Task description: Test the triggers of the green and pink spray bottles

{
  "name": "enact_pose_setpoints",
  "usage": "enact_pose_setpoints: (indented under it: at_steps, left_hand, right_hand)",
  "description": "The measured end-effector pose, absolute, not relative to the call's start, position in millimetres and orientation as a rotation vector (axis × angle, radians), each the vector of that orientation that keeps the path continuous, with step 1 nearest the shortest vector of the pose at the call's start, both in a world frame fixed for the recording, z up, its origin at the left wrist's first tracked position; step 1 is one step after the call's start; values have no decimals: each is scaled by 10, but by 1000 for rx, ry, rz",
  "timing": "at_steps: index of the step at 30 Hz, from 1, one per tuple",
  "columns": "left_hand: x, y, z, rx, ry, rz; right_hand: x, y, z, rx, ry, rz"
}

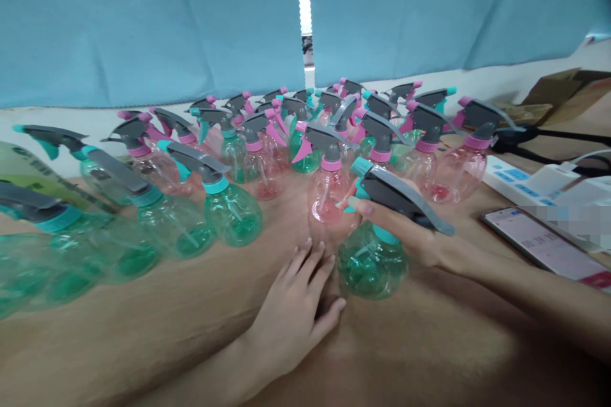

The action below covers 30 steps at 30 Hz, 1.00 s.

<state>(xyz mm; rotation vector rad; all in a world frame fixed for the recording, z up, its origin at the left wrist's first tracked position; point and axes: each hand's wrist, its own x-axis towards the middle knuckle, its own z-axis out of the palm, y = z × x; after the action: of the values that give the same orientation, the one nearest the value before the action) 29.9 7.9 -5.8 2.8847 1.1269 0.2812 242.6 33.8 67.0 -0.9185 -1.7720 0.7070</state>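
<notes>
My right hand [405, 222] is closed around the neck of a green spray bottle [372, 267], just under its grey and teal trigger head. The bottle is upright near the table's middle; whether its base touches the table I cannot tell. My left hand [300, 299] lies flat on the brown table [200, 337], fingers stretched out, to the left of that bottle and holding nothing. Straight behind the held bottle stands a pink spray bottle [329, 187] with a pink collar. Another green spray bottle [233, 213] stands farther left.
Several pink and green spray bottles crowd the back, and more green ones line the left side. On the right lie a phone [544, 241] and a white power strip [510, 178] with plugs. A cardboard box [563, 95] sits behind them, before a blue curtain [143, 19].
</notes>
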Motion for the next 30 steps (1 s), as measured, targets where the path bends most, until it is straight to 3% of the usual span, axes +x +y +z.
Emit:
enact_pose_setpoints:
  at_steps: [30]
  left_hand:
    - [298,74,-72,2898,1124,280]
  right_hand:
    - [2435,319,631,-882,-1766,821]
